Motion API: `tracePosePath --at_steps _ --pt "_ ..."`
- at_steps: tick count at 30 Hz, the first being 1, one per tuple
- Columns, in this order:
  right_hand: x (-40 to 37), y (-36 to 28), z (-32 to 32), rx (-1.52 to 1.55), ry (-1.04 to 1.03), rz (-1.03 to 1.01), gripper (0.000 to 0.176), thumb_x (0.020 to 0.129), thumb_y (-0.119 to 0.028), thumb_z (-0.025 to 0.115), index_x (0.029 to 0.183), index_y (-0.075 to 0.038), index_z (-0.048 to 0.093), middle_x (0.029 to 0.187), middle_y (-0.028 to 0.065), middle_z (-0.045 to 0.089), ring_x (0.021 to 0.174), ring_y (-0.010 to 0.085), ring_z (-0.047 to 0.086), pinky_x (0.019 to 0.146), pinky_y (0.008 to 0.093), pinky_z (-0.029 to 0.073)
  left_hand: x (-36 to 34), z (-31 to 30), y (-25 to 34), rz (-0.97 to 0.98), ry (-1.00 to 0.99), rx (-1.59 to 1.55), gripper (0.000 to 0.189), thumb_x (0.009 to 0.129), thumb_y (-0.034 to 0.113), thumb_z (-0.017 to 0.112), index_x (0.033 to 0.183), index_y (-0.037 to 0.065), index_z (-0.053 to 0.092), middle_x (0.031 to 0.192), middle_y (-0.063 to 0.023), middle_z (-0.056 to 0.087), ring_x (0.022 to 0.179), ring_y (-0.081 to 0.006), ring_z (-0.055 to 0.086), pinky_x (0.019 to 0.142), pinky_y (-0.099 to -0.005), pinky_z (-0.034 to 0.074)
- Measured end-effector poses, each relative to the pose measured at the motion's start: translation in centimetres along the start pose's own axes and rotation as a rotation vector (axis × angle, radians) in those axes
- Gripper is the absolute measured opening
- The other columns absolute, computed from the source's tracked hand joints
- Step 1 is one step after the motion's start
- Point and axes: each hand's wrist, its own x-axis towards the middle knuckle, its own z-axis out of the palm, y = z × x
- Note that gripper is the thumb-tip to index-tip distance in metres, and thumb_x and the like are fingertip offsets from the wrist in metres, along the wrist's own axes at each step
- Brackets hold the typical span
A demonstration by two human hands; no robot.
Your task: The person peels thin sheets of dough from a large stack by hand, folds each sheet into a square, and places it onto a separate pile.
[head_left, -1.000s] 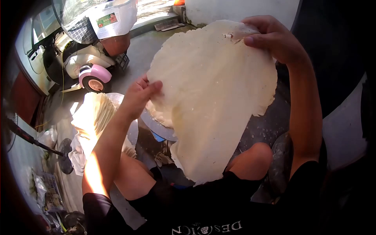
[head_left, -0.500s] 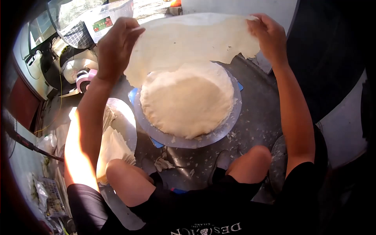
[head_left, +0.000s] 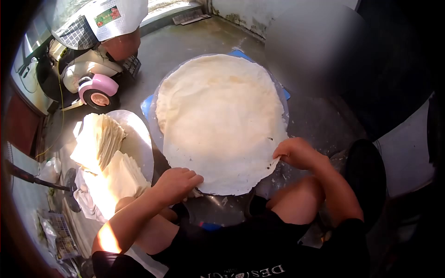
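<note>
A large, thin flatbread sheet [head_left: 222, 143] lies across the round flatbread stack in front of me, its near part overhanging toward my knees. The sheet has a ragged edge and small dark holes near its right side. My left hand [head_left: 180, 184] is closed on its near-left edge, fingertips partly hidden. On the near-right edge, my right hand [head_left: 298, 153] pinches the sheet between thumb and fingers. Beneath the stack is a round grey tray [head_left: 155, 127], with blue corners of a support [head_left: 147, 107] showing around it.
At my left, folded flatbreads [head_left: 98, 141] are piled on a round board [head_left: 143, 139]. A pink-fendered wheeled vehicle [head_left: 99, 88] stands behind them. Flakes dot the grey floor [head_left: 315, 113]. A dark round seat [head_left: 366, 169] is at my right.
Both hands have come down and toward me from the far side, drawing the raised flatbread sheet over the stack. It now lies mostly flat, covering the stack's top.
</note>
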Motion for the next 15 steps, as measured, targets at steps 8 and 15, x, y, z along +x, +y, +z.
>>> tracePosePath --at_steps 8,15 --pt "5.9 -1.3 -8.3 0.330 -0.041 0.264 0.012 0.084 0.001 0.070 0.095 -0.001 0.072 0.080 0.0079 0.072 0.076 0.0132 0.068 0.070 0.0298 0.052 1.5 -4.0 -2.9 -0.439 0.154 -0.642 0.018 0.084 0.009 0.071 0.101 0.005 0.068 0.085 -0.0069 0.071 0.076 -0.0188 0.068 0.072 -0.0306 0.053" --pt "22.9 7.6 -5.6 0.121 0.182 0.230 0.018 0.086 -0.011 0.067 0.102 -0.003 0.070 0.085 0.0090 0.070 0.079 0.0212 0.066 0.073 0.0360 0.051 7.8 -2.5 -16.4 -0.826 0.450 -0.801 0.023 0.088 0.015 0.072 0.105 -0.001 0.066 0.087 -0.0033 0.069 0.080 -0.0095 0.063 0.073 -0.0269 0.050"
